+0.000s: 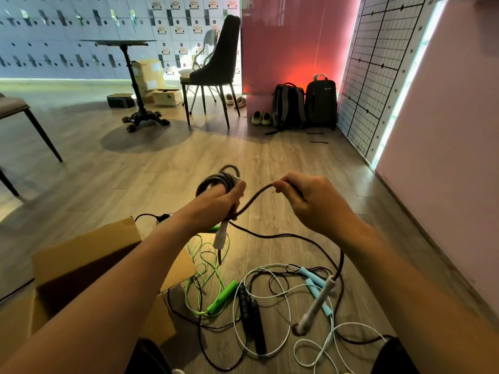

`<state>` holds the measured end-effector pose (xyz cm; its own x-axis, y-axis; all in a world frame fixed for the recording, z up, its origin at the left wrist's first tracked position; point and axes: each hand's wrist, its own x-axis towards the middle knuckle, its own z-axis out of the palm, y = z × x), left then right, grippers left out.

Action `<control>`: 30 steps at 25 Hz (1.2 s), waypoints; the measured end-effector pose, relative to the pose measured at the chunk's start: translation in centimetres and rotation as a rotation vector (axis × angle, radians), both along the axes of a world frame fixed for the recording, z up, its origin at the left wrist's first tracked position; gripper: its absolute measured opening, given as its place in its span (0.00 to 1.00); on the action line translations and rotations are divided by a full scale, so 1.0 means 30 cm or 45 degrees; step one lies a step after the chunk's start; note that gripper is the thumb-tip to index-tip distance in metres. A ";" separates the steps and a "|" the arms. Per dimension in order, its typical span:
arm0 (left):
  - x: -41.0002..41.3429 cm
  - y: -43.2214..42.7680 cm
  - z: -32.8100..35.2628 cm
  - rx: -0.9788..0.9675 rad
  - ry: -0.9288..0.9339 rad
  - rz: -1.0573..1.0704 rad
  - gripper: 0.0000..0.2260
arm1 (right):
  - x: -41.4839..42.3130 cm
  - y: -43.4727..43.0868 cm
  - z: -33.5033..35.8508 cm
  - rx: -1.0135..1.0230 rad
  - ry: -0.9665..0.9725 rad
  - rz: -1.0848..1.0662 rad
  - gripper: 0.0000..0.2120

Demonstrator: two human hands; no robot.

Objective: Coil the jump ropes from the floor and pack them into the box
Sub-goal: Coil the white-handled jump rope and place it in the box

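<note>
- Wood-look plank floor (270,163); locker wall (81,28) at 11 o'clock, pink wall (445,130) at 3 o'clock with a grid board (378,63) leaning beside it.
- Pedestal table (129,66) and dark chair (216,68) around 12 o'clock; two backpacks (289,103) on the floor at 1 o'clock.
- Dark jump rope (253,201) held up mid-frame. Several loops of it sit coiled over the left hand (218,198).
- Left hand grips the coil together with a white handle (221,234) that hangs down from the fist.
- Right hand (305,198) pinches the rope's free run, fingers curled round it. The rest trails down to a second white handle (318,303) at 5 o'clock.
- On the floor at 6 o'clock, tangled: green rope (205,265), white cord with blue handles (314,282), black-handled rope (248,311).
- Cardboard box (89,255) at 8 o'clock, flaps open, just beside the green rope. Interior is in shadow behind the left arm; contents cannot be told.
</note>
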<state>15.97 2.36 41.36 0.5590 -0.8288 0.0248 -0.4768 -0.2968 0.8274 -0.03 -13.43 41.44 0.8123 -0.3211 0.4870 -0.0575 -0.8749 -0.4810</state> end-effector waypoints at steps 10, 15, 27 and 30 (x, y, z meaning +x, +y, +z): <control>-0.088 0.031 0.056 0.144 0.599 -0.558 0.22 | -0.003 -0.004 0.012 -0.222 -0.265 -0.121 0.24; -0.036 0.057 0.066 -0.209 1.293 -0.680 0.24 | 0.009 -0.025 -0.006 0.031 0.037 -0.041 0.17; -0.009 0.044 0.070 -0.905 1.912 -0.451 0.25 | 0.003 0.047 0.025 1.091 0.251 0.429 0.16; -0.030 0.020 0.102 -1.301 1.898 -0.016 0.25 | 0.017 0.057 0.023 1.260 0.208 0.322 0.19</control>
